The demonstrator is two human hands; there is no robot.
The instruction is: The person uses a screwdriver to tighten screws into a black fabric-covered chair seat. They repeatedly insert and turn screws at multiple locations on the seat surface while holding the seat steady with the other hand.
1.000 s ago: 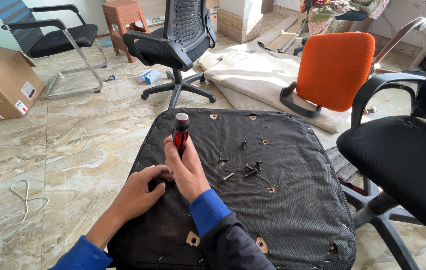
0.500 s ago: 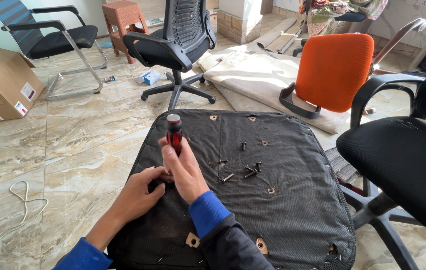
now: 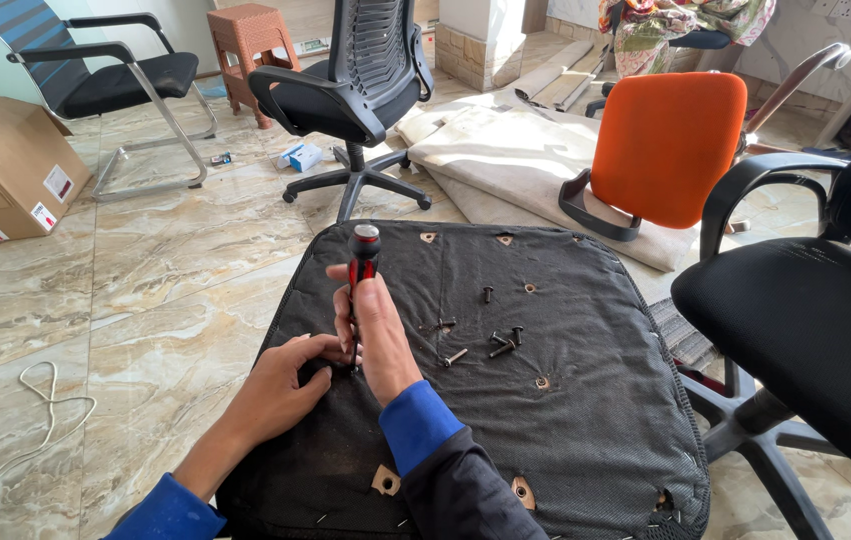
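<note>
Cardboard box [image 3: 0,160] at the upper left of the frame — flaps shut as far as can be seen, contents hidden. Centre frame, the upturned seat base [image 3: 565,420] in black fabric carries a scatter of loose bolts [image 3: 500,343] just right of the hands.

Now the grip: the right hand [image 3: 380,330] is clenched round the screwdriver [image 3: 362,255], red-and-black handle sticking up out of the fist, tool upright near the seat's left edge. Its tip is hidden behind the fingers. The left hand [image 3: 285,375] lies on the fabric right beside it, fingers curled at the foot of the shaft — whether it pinches anything, I cannot tell.

Around them: black office chair [image 3: 365,80] at top centre, orange chair [image 3: 660,145] upper right, another black chair [image 3: 815,320] at the right edge, white cord [image 3: 35,420] lower left on the marble floor [image 3: 175,260].
</note>
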